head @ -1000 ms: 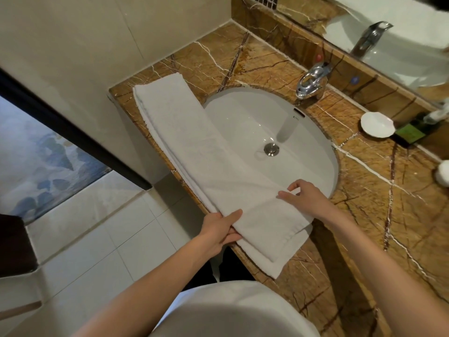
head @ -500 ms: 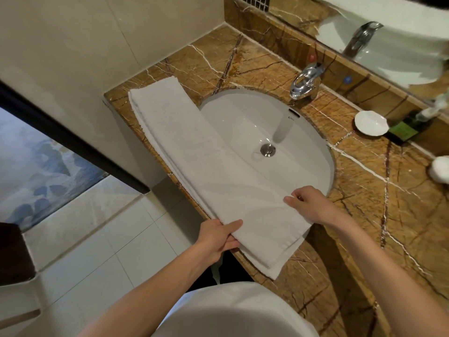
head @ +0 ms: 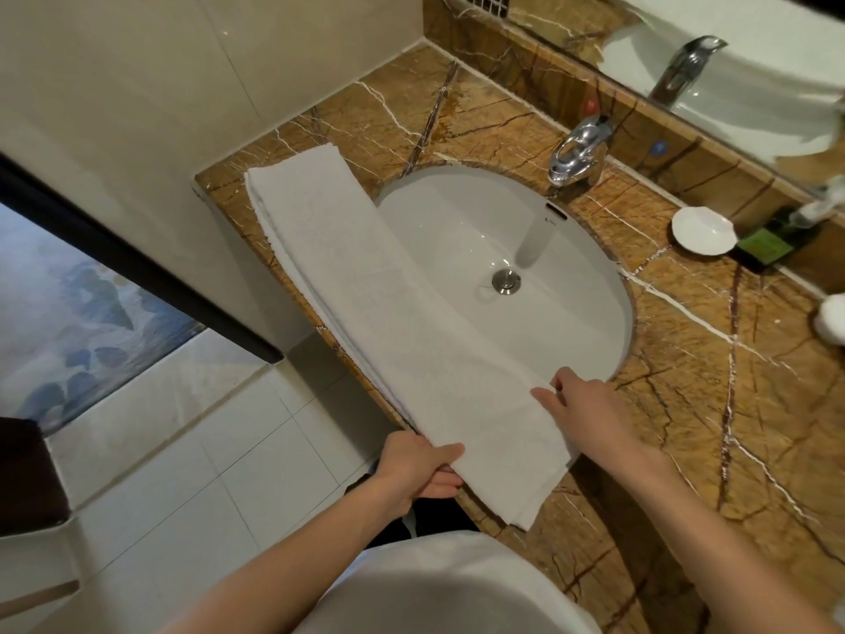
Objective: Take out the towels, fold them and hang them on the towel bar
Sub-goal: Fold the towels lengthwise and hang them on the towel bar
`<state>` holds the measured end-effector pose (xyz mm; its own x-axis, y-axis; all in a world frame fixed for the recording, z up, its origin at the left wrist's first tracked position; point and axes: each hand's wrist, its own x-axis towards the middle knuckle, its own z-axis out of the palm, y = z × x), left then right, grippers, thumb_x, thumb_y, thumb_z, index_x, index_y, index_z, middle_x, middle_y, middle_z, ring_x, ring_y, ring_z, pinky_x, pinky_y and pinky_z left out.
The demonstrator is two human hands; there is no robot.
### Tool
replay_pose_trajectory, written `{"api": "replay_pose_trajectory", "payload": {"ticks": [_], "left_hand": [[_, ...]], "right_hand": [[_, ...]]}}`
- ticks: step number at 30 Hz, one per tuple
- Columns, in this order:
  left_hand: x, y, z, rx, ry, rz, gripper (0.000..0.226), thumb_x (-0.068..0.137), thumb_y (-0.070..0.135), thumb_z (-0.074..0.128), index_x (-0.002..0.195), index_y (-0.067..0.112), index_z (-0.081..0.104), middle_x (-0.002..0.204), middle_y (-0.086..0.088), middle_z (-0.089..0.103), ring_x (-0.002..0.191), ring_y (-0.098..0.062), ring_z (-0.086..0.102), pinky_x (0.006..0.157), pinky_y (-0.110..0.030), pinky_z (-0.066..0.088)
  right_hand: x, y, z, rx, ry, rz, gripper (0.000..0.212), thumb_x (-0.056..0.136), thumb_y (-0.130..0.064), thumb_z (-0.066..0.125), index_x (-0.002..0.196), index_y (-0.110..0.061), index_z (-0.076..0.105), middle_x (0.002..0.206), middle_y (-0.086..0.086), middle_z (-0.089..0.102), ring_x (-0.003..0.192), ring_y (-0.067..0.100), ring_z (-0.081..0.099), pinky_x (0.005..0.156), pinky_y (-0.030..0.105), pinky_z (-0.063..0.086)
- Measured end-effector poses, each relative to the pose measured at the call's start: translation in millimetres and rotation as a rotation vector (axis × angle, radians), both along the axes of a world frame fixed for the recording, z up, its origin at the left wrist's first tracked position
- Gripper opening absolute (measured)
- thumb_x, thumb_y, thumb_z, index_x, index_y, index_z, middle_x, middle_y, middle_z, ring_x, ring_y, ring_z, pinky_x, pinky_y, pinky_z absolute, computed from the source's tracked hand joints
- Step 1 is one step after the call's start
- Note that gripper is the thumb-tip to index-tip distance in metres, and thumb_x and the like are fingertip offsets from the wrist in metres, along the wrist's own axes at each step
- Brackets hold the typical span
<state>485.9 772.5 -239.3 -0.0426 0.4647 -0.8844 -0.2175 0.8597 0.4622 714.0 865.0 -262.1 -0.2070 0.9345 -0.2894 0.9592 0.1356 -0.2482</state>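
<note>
towel (head: pixel 388 322) folded long, on counter (head: pixel 366 116) along near-left edge, overlapping sink (head: pixel 457 231) | soft, light, limp: take near corners | left hand (head: pixel 418 469) clamps near-left edge, thumb on top | right hand (head: pixel 590 404) pinches right edge | earlier: right fingers spread, now closed

A brown marble counter (head: pixel 686 404) with white veins holds a white oval sink (head: pixel 457 231) with a metal drain (head: pixel 506 281). A chrome tap (head: pixel 576 151) stands behind the sink. Right of the tap, a white dish (head: pixel 702 231) and a green-labelled dark bottle (head: pixel 763 242) sit below the mirror (head: pixel 731 61).
</note>
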Motion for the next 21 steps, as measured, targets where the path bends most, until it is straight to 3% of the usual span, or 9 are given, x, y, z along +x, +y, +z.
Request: {"api": "replay_pose_trajectory", "payload": {"ticks": [4, 8, 12, 15, 18, 21], "left_hand": [[-2.6, 2.7, 1.6, 0.0, 0.059, -0.096, 0.032, 0.08, 0.031, 0.075, 0.091, 0.002, 0.067, 0.075, -0.013, 0.074, 0.068, -0.023, 0.072, 0.055, -0.031, 0.057], [-18.1, 13.4, 6.8, 0.003, 0.17, -0.167, 0.044, 0.083, 0.047, 0.067, 0.091, 0.004, 0.067, 0.074, -0.01, 0.074, 0.06, -0.019, 0.07, 0.051, -0.03, 0.056], [-50.6, 34.4, 8.0, 0.082, 0.378, -0.136, 0.037, 0.088, 0.04, 0.062, 0.082, 0.004, 0.065, 0.064, -0.006, 0.067, 0.045, -0.014, 0.058, 0.044, -0.026, 0.05], [-77.4, 56.7, 8.5, 0.187, 0.473, -0.079, 0.031, 0.091, 0.031, 0.061, 0.071, 0.007, 0.062, 0.061, -0.007, 0.062, 0.046, -0.015, 0.056, 0.045, -0.028, 0.052], [-100.7, 82.6, 7.6, 0.247, 0.547, -0.023, 0.02, 0.09, 0.022, 0.061, 0.077, 0.007, 0.058, 0.059, -0.011, 0.06, 0.049, -0.021, 0.056, 0.048, -0.032, 0.053], [-117.0, 103.7, 6.9, 0.291, 0.651, 0.006, 0.023, 0.085, 0.02, 0.063, 0.066, 0.016, 0.052, 0.061, -0.006, 0.062, 0.053, -0.021, 0.059, 0.05, -0.031, 0.053]], "right_hand": [[-10.2, 0.2, 6.8, 0.072, -0.04, -0.007, 0.03, 0.093, -0.049, 0.05, 0.086, -0.021, 0.052, 0.071, -0.006, 0.056, 0.06, 0.012, 0.054, 0.055, 0.032, 0.05], [-32.5, 16.7, 17.4, 0.039, 0.059, 0.005, 0.032, 0.089, -0.036, 0.054, 0.115, -0.018, 0.056, 0.11, 0.005, 0.056, 0.095, 0.022, 0.055, 0.078, 0.034, 0.043], [-68.9, 34.7, 24.5, -0.105, 0.173, 0.065, 0.039, 0.088, -0.037, 0.052, 0.122, -0.017, 0.054, 0.118, 0.008, 0.053, 0.104, 0.026, 0.054, 0.085, 0.035, 0.041], [-93.0, 50.6, 22.8, -0.186, 0.216, 0.112, 0.045, 0.089, -0.04, 0.053, 0.127, -0.017, 0.051, 0.121, 0.009, 0.052, 0.11, 0.027, 0.052, 0.09, 0.035, 0.041], [-114.2, 71.2, 14.5, -0.275, 0.276, 0.12, 0.055, 0.087, -0.044, 0.055, 0.134, -0.016, 0.046, 0.127, 0.01, 0.051, 0.116, 0.027, 0.05, 0.084, 0.031, 0.038], [-135.4, 94.6, 6.0, -0.331, 0.336, 0.08, 0.063, 0.086, -0.047, 0.054, 0.138, -0.014, 0.041, 0.133, 0.009, 0.051, 0.117, 0.027, 0.051, 0.083, 0.028, 0.035]]}}
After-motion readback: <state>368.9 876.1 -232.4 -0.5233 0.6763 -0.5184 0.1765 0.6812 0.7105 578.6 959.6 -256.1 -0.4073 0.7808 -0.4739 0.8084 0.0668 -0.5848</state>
